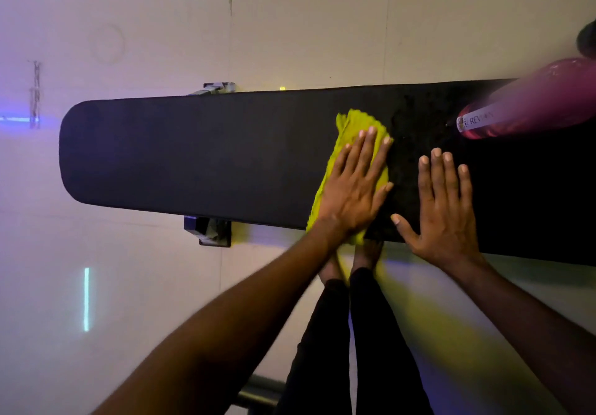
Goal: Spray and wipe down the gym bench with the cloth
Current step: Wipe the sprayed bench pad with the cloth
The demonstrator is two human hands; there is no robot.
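Seen from above at a gym: a long black padded bench (193, 156), the table here, lying across the frame over a pale floor (290, 27). On the pad near its middle, a yellow-green cloth (350, 130), flattened under the left hand (351, 188), fingers (367, 143) straight and spread, pressing rather than gripping, with one corner of the cloth trailing over the pad's near edge. Just beside the cloth toward the blurred end of the pad, the right hand (445, 208), likewise released, palm down and fingers splayed on bare upholstery. Farther along that same end, a pink bottle (522, 111) with a white label, blurred, lying across the pad's far edge. Below the near edge, two bare feet (367, 253) and dark trouser legs (371, 334).
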